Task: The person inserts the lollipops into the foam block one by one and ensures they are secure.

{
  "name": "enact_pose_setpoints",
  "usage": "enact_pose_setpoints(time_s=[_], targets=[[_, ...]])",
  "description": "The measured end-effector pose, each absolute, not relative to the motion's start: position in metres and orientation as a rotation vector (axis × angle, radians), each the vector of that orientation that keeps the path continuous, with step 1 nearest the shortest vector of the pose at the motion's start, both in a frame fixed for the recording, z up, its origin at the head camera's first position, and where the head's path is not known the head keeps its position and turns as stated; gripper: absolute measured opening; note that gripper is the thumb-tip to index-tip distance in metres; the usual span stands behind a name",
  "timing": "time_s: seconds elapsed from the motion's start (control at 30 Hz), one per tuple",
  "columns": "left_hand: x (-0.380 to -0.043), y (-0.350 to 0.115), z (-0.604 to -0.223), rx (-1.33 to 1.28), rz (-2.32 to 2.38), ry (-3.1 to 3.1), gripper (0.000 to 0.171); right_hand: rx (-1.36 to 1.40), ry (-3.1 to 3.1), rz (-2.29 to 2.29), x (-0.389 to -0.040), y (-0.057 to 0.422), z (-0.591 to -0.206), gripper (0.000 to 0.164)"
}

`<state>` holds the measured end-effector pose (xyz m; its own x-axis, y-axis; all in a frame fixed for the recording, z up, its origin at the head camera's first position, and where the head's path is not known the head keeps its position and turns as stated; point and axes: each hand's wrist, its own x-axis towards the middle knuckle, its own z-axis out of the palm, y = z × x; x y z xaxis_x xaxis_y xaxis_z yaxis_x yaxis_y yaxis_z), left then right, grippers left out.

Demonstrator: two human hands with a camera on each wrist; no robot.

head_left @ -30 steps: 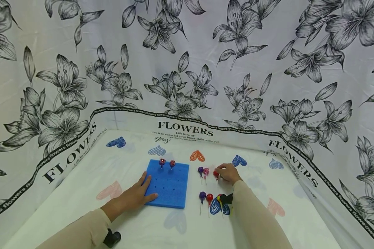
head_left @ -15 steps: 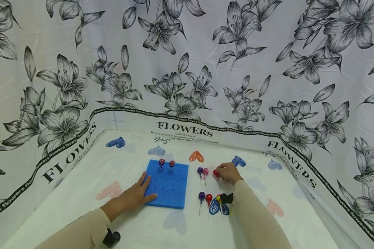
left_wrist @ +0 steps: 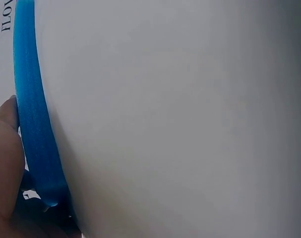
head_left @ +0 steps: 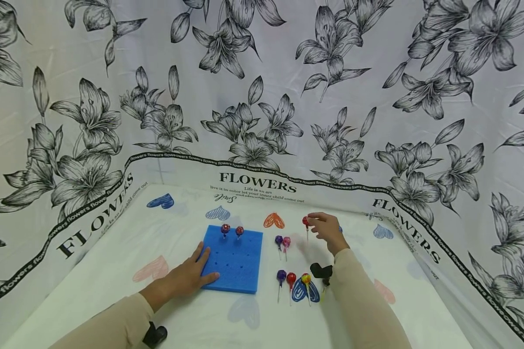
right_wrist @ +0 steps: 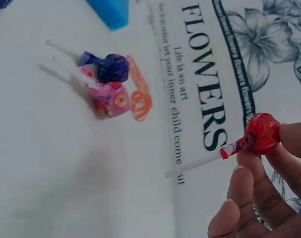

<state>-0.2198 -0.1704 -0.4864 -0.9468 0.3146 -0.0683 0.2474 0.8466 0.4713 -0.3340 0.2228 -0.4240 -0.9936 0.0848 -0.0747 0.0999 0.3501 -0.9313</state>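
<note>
My right hand [head_left: 327,230] pinches a red lollipop [right_wrist: 263,134] by its wrapped head, and the white stick points down in the head view. On the left edge of a blue foam block [head_left: 231,278] rests my left hand [head_left: 184,282], fingers spread and thumb over its front corner. Two dark red lollipops stand upright in the block's back row, one of them this lollipop [head_left: 225,229]; small holes dot the rest of its top. Left of and below my right hand lie a purple lollipop [right_wrist: 110,68] and a pink lollipop [right_wrist: 113,100] side by side.
Nearer me on the white cloth [head_left: 192,325] lie another purple lollipop [head_left: 281,276], a red lollipop [head_left: 290,278] and a yellow-red lollipop [head_left: 305,279], sticks toward me. A flower-printed curtain [head_left: 253,121] rises behind the table.
My right hand has lifted the red lollipop off the cloth, moving up and away from me in the head view. My left hand stays on the foam block.
</note>
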Motion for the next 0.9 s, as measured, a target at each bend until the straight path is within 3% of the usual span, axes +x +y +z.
enact_pose_setpoints(time_s=[0.9], targets=[[-0.222,-0.171,-0.492,0.419,0.672,2.887,0.095,-0.348,2.403,-2.322,-0.304,0.172,-0.343,0.030]])
